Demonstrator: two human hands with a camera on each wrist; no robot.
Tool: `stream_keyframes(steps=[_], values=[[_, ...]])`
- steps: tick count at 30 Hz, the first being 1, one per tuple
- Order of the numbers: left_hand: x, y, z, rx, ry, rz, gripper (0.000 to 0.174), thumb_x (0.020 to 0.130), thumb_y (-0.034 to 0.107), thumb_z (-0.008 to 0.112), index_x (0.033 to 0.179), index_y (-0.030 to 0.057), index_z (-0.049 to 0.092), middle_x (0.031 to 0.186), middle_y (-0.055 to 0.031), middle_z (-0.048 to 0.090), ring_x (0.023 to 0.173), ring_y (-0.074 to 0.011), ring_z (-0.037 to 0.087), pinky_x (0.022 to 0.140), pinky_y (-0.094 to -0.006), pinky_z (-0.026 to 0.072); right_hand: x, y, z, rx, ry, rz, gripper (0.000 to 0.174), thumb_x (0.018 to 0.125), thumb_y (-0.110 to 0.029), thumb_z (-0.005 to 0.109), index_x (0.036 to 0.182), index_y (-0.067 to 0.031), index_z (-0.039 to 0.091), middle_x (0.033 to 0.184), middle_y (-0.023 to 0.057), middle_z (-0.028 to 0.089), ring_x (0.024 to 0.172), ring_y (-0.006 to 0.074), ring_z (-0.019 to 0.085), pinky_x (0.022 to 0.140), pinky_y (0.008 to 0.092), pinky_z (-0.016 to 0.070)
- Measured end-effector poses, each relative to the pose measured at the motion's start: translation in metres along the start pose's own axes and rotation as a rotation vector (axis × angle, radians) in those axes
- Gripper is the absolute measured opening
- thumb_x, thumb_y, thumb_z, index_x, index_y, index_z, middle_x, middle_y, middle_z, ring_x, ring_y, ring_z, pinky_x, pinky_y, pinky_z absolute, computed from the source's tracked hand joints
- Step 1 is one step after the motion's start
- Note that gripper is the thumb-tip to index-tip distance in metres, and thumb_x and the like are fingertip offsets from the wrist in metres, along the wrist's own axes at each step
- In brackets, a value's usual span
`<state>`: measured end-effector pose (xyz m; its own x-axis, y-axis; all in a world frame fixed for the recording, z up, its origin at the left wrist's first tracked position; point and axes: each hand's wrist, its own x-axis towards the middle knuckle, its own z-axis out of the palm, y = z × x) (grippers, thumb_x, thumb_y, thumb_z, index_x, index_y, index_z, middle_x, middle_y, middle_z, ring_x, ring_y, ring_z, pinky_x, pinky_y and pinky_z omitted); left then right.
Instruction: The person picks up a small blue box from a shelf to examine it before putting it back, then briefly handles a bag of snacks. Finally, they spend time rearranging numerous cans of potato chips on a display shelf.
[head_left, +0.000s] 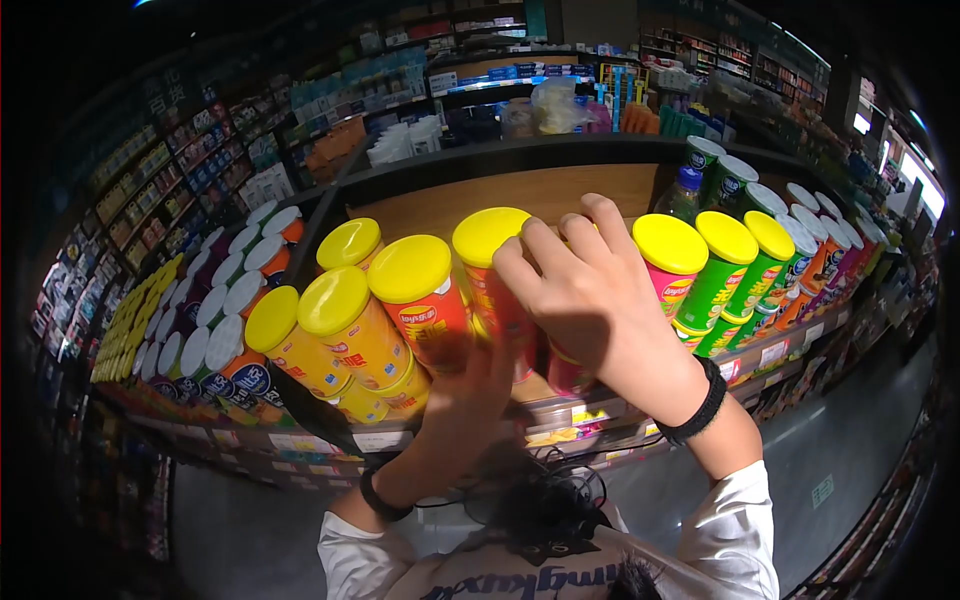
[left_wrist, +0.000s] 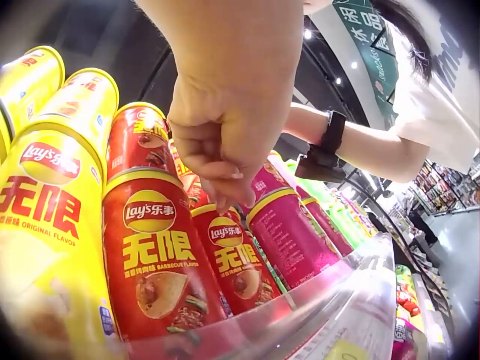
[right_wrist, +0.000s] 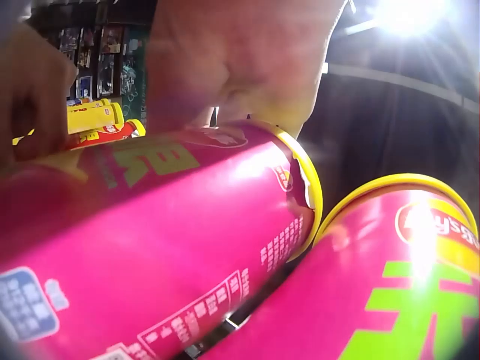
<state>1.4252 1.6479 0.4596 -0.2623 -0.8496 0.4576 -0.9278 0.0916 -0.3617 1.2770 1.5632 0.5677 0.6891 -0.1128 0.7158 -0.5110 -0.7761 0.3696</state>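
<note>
Centrally, in the head view, my right hand (head_left: 600, 300) reaches over the row of canisters from the lower right, its fingers bent; in the right wrist view it meets the rim end of the tilted pink canister (right_wrist: 172, 225), which it grips and which extends from the centre to the lower left of the frame. A second pink canister (right_wrist: 405, 292) lies just beside it at lower right. My left hand (head_left: 465, 410), blurred at the lower centre of the head view, is in front of the red canisters (head_left: 425, 320). In the left wrist view its fingers are bent, at the centre of the frame, near the tops of a red canister and a pink one; whether they clasp anything I cannot tell. Yellow canisters (head_left: 355, 335) stand to the left of the red ones, and green canisters (head_left: 718, 295) stand right of my right hand. A bottle with a blue cap (head_left: 682, 195) stands at upper right, behind the front row.
</note>
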Motion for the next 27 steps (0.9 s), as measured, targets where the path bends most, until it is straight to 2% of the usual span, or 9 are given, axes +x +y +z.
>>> stream_keyframes(steps=[1, 3, 5, 7, 11, 19, 22, 25, 27], values=[[0.000, 0.000, 0.001, 0.106, 0.098, 0.051, 0.068, 0.070, 0.031, 0.066, 0.127, -0.0029, 0.050, 0.113, -0.0142, 0.055, 0.082, -0.0181, 0.063, 0.052, -0.0250, 0.0511, -0.001, 0.001, 0.002, 0.000, 0.020, -0.004, 0.023, 0.068, -0.013, 0.061, 0.089, -0.0054, 0.057, 0.083, 0.0092, 0.057, 0.076, 0.0246, 0.056, 0.090, 0.0433, 0.0434], [0.002, 0.000, -0.011, 0.237, 0.091, 0.105, 0.066, 0.070, 0.034, 0.066, 0.123, -0.0030, 0.052, 0.109, -0.0123, 0.055, 0.083, -0.0167, 0.061, 0.052, -0.0256, 0.0506, -0.002, 0.004, 0.007, -0.001, 0.060, -0.014, 0.021, 0.068, -0.013, 0.061, 0.088, -0.0057, 0.057, 0.079, 0.0081, 0.056, 0.074, 0.0243, 0.056, 0.090, 0.0430, 0.0436], [0.005, -0.001, -0.012, 0.213, 0.087, 0.134, 0.062, 0.071, 0.026, 0.064, 0.123, -0.0042, 0.051, 0.100, -0.0114, 0.056, 0.078, -0.0174, 0.062, 0.053, -0.0266, 0.0506, -0.004, 0.007, 0.007, -0.001, 0.042, -0.028, 0.020, 0.069, -0.013, 0.061, 0.087, -0.0059, 0.057, 0.078, 0.0077, 0.055, 0.074, 0.0241, 0.056, 0.090, 0.0433, 0.0441], [0.007, -0.003, -0.004, 0.036, 0.083, 0.133, 0.058, 0.073, 0.007, 0.060, 0.128, -0.0065, 0.048, 0.088, -0.0115, 0.058, 0.066, -0.0201, 0.064, 0.053, -0.0281, 0.0511, -0.005, 0.008, 0.008, 0.008, 0.055, -0.034, 0.018, 0.071, -0.013, 0.061, 0.087, -0.0060, 0.057, 0.077, 0.0075, 0.054, 0.073, 0.0239, 0.056, 0.091, 0.0438, 0.0444], [0.011, -0.006, -0.010, -0.083, 0.030, 0.167, 0.053, 0.072, 0.007, 0.059, 0.121, -0.0088, 0.050, 0.083, -0.0109, 0.058, 0.068, -0.0198, 0.064, 0.056, -0.0291, 0.0511, -0.008, 0.009, 0.014, 0.002, 0.119, -0.048, 0.015, 0.073, -0.012, 0.061, 0.086, -0.0061, 0.057, 0.076, 0.0073, 0.054, 0.074, 0.0234, 0.056, 0.092, 0.0451, 0.0449], [0.019, -0.010, 0.003, 0.156, 0.153, 0.328, 0.041, 0.071, 0.007, 0.060, 0.108, -0.0090, 0.053, 0.077, -0.0100, 0.053, 0.075, -0.0234, 0.062, 0.063, -0.0321, 0.0521, -0.010, 0.009, 0.015, -0.006, 0.176, -0.040, 0.014, 0.068, -0.009, 0.061, 0.081, -0.0046, 0.057, 0.068, 0.0065, 0.053, 0.073, 0.0217, 0.056, 0.095, 0.0395, 0.0432], [0.024, -0.014, -0.003, 0.262, 0.009, 0.421, 0.037, 0.072, 0.007, 0.060, 0.105, -0.0081, 0.055, 0.075, -0.0093, 0.054, 0.068, -0.0215, 0.060, 0.061, -0.0317, 0.0519, -0.011, 0.009, 0.017, -0.004, 0.188, -0.027, 0.013, 0.069, -0.010, 0.060, 0.081, -0.0050, 0.057, 0.070, 0.0065, 0.054, 0.073, 0.0217, 0.057, 0.094, 0.0394, 0.0436], [0.030, -0.012, -0.020, 0.132, 0.127, 0.371, 0.017, 0.066, 0.009, 0.059, 0.081, 0.0023, 0.057, 0.069, -0.0054, 0.049, 0.061, -0.0182, 0.054, 0.052, -0.0298, 0.0468, -0.013, 0.011, 0.017, 0.003, 0.198, -0.020, 0.013, 0.070, -0.010, 0.060, 0.082, -0.0052, 0.058, 0.071, 0.0065, 0.055, 0.075, 0.0219, 0.057, 0.094, 0.0393, 0.0436], [0.027, -0.012, -0.013, 0.113, 0.143, 0.347, 0.015, 0.065, 0.010, 0.059, 0.079, 0.0036, 0.056, 0.068, -0.0052, 0.049, 0.060, -0.0180, 0.054, 0.051, -0.0293, 0.0460, -0.014, 0.014, 0.016, 0.023, 0.199, -0.025, 0.014, 0.071, -0.010, 0.060, 0.083, -0.0050, 0.059, 0.072, 0.0066, 0.056, 0.075, 0.0220, 0.058, 0.095, 0.0394, 0.0435]])
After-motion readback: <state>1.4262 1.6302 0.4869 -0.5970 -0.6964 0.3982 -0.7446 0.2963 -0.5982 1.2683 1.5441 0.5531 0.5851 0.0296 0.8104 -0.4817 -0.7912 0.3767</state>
